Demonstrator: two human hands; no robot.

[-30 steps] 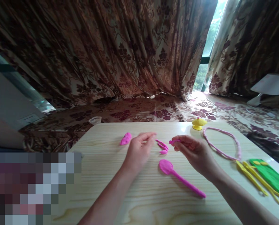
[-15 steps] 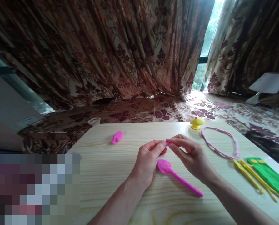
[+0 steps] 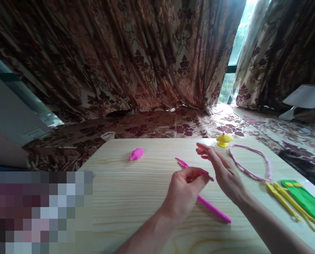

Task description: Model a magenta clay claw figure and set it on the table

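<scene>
My left hand is closed in a pinch on a thin strip of pink modelling clay, whose one end sticks out past the knuckles and the other past the fingertips. To its right, my right hand is raised, fingers stretched out, with nothing in it. Below the hands, a pink clay spoon lies on the table; its handle shows, while my left hand hides its round head. A pink clay lump lies farther back on the left.
On the pale wooden table, to the right, are a yellow clay piece on a foot, a pink twisted clay loop, yellow clay tools and a green clay slab. A white lamp stands beyond.
My hands have come apart. The left has moved right and nearer, keeping the pink strip and covering the spoon's head; the right has let go and opened out flat.
</scene>
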